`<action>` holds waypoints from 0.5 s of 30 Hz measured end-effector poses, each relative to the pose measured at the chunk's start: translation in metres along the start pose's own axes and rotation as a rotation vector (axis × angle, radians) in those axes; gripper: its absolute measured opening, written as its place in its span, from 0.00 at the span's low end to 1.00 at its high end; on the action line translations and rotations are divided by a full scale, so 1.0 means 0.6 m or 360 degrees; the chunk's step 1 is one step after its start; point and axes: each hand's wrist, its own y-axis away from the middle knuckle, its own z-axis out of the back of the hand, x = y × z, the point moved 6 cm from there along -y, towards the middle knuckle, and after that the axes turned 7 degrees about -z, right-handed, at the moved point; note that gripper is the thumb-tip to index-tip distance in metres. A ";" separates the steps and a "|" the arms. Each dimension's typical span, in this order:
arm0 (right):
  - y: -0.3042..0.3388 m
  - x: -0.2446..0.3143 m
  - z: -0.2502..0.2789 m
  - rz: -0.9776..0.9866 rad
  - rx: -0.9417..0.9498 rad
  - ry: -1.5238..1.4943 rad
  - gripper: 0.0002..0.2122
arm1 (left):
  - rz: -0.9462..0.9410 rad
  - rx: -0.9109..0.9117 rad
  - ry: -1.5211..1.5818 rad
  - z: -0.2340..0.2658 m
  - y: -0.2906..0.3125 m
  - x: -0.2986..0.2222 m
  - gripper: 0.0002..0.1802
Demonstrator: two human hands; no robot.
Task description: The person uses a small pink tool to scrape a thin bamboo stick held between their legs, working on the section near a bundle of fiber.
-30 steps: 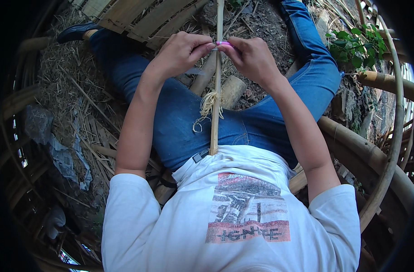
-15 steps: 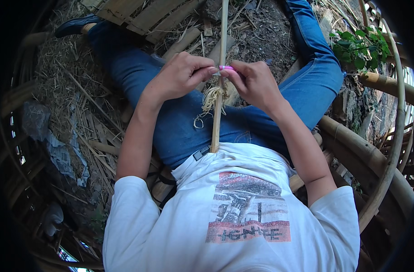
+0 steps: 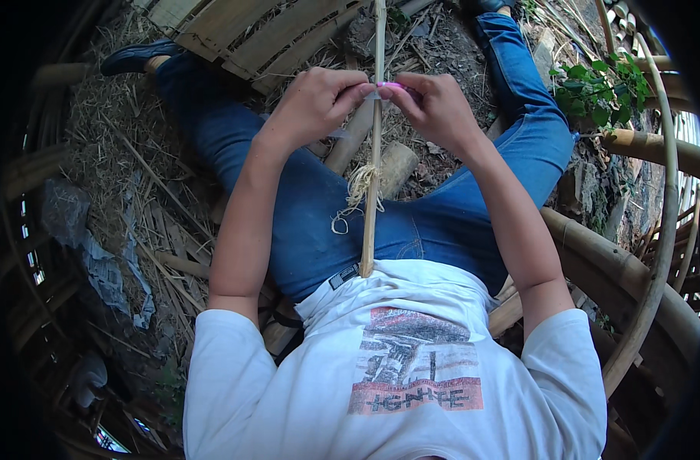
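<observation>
A slim bamboo stick [image 3: 370, 222] runs upright in the picture from my waist out between my knees. Partway along it hangs a tangle of pale fibre strands [image 3: 360, 185]. My left hand [image 3: 315, 106] is closed in a pinch at the stick's left side, on what looks like a clear plastic strip [image 3: 373, 96]. A whitish see-through piece [image 3: 339, 133] shows below that hand. From the right, my right hand [image 3: 436, 110] pinches a small pink object [image 3: 396, 86] against the stick; its kind is mostly hidden by the fingers.
My legs in blue jeans [image 3: 308, 222] spread to either side. A slatted wooden panel [image 3: 250, 38] lies at the far left. Thick bamboo poles [image 3: 611, 261] curve along the right, near a leafy plant [image 3: 603, 88]. Crumpled plastic [image 3: 104, 268] lies on straw at left.
Both hands have moved farther up the stick, away from my body and the fibre tangle. The pink object is now more covered by my right fingers.
</observation>
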 end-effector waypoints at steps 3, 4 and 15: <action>-0.076 -0.026 0.012 0.0150 -0.0146 0.0169 0.14 | 0.0027 -0.0053 -0.0038 0.016 -0.062 0.051 0.12; -0.100 -0.034 0.021 0.0256 -0.0292 0.0169 0.14 | 0.0000 -0.0080 -0.0026 0.020 -0.085 0.071 0.12; -0.138 -0.010 0.053 0.0467 -0.0369 0.0155 0.15 | 0.0101 -0.0045 0.0184 0.038 -0.126 0.078 0.16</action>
